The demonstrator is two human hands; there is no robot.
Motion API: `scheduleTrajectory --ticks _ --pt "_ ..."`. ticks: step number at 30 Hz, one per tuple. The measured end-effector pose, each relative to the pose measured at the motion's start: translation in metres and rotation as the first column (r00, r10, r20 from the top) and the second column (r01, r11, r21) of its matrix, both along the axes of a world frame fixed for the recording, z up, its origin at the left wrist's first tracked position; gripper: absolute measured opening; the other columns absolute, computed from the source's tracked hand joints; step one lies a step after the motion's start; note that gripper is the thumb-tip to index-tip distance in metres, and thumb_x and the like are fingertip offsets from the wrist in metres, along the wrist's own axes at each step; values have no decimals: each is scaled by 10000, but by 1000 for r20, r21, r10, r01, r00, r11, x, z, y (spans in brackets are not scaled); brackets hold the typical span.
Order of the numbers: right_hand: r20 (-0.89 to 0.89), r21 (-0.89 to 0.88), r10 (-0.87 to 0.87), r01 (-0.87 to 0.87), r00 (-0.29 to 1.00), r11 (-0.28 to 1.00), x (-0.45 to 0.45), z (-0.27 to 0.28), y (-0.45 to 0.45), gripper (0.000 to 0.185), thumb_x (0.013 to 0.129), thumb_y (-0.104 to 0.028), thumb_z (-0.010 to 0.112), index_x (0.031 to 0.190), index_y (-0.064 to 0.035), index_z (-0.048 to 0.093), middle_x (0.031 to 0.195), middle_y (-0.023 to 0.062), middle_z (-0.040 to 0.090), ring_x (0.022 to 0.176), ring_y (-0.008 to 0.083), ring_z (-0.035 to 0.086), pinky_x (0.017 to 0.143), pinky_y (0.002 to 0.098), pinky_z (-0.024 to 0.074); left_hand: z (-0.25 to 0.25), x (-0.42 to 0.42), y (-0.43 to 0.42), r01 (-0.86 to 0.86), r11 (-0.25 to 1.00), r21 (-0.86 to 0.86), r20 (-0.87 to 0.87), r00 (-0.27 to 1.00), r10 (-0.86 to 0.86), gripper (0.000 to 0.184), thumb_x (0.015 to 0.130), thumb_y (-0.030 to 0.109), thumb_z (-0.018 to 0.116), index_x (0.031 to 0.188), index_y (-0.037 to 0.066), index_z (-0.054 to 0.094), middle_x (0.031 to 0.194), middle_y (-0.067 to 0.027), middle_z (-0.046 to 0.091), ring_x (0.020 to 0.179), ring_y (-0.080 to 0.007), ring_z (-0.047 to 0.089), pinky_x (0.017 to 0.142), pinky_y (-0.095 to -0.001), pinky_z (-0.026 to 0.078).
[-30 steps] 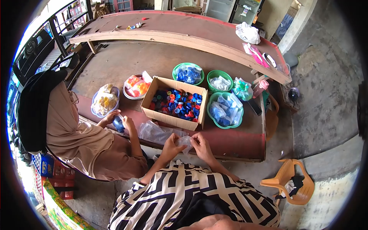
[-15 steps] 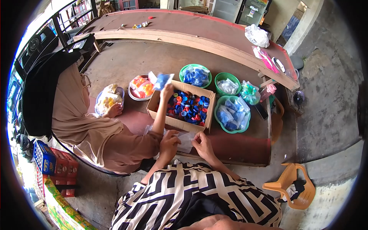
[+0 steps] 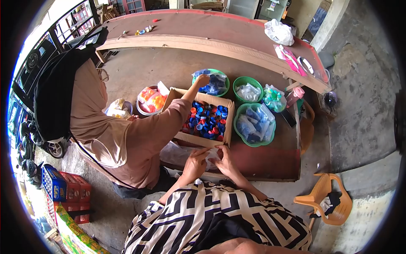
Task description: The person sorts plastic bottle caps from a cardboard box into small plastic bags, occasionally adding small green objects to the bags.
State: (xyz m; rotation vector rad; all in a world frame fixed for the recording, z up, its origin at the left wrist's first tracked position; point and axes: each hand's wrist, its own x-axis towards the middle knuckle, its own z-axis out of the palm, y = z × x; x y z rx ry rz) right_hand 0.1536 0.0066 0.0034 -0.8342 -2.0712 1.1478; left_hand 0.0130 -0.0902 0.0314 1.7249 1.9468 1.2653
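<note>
My left hand (image 3: 196,163) and my right hand (image 3: 225,162) are close together at the front of the low table, in front of an open cardboard box (image 3: 195,137). Both are closed on a clear plastic bag (image 3: 212,157), fingers pinching its edge. More clear plastic (image 3: 174,153) lies to the left, partly behind my left hand. Red, blue and orange bottle caps (image 3: 207,122) fill the box. A co-worker's hand (image 3: 203,80) reaches over the box to a green basket (image 3: 229,82) of bagged blue caps.
The co-worker (image 3: 139,135) sits close on my left. Right of the box stand a light-green basket (image 3: 274,129) of bagged blue caps and a green basket (image 3: 235,86) of clear bags. A bowl (image 3: 141,111) of bagged orange caps is at left. An orange chair (image 3: 315,197) stands at right.
The co-worker has leaned forward, moving a bag of blue caps from above the box to the back green basket. My hands have drawn a little closer together on the plastic bag.
</note>
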Motion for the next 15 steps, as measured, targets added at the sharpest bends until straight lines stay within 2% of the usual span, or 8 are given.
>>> scheduleTrajectory --ticks 4,6,7,9,10,12,13,15 --pt "42 37 21 -23 999 999 2 -9 14 502 698 35 687 1155 -48 496 937 104 506 827 222 534 731 350 457 5 -3 11 9 1000 14 2 1000 -9 372 645 -74 560 998 -24 666 1178 -124 629 1010 -347 567 889 -397 485" --pt "110 198 25 -46 994 979 0 -5 23 511 728 -48 750 1176 -49 503 965 96 524 838 214 543 730 339 471 5 -4 13 -20 1000 -13 -15 1000 20 377 643 -70 561 1002 -25 665 1169 -130 630 1008 -347 570 892 -399 483" --pt "105 201 34 -54 994 978 -1 1 27 511 728 -48 750 1176 -49 503 965 96 524 838 214 543 730 339 471 4 -4 13 -44 999 -18 4 999 44 378 647 -65 557 1007 -25 665 1171 -132 629 1004 -353 569 896 -400 480" --pt "-17 -45 180 -180 984 983 -3 12 34 504 784 -154 763 1208 -52 509 1000 90 551 836 178 568 718 310 488 6 -9 14 -78 997 -23 18 997 78 379 651 -61 553 1011 -24 665 1172 -135 628 999 -359 568 900 -401 476" --pt "-19 -48 190 -191 982 981 -4 10 41 504 784 -154 763 1208 -52 509 1000 90 551 836 178 568 718 310 488 9 -12 12 -108 993 -56 71 991 112 380 658 -54 551 1020 -23 663 1176 -135 626 1009 -356 568 901 -395 474" --pt "-137 -326 169 -205 976 923 -3 8 57 447 836 -190 726 1212 -51 529 1012 83 584 819 142 589 708 285 499 14 -17 8 -143 985 -91 126 980 154 381 664 -48 549 1028 -22 662 1179 -136 625 1019 -353 568 901 -388 471" --pt "-88 -291 148 -168 985 942 -1 12 65 380 880 -220 685 1187 -43 548 981 76 604 798 126 593 707 279 498 18 -20 6 -164 979 -121 160 970 182 384 670 -41 551 1038 -20 660 1178 -136 626 1031 -342 572 890 -378 475" --pt "-74 -276 122 -138 990 951 6 10 81 283 889 -194 668 1105 -28 590 961 66 615 797 123 593 719 272 495 30 -23 2 -199 959 -201 235 941 244 383 683 -20 581 1058 -15 657 1183 -129 624 1060 -308 582 856 -351 486"
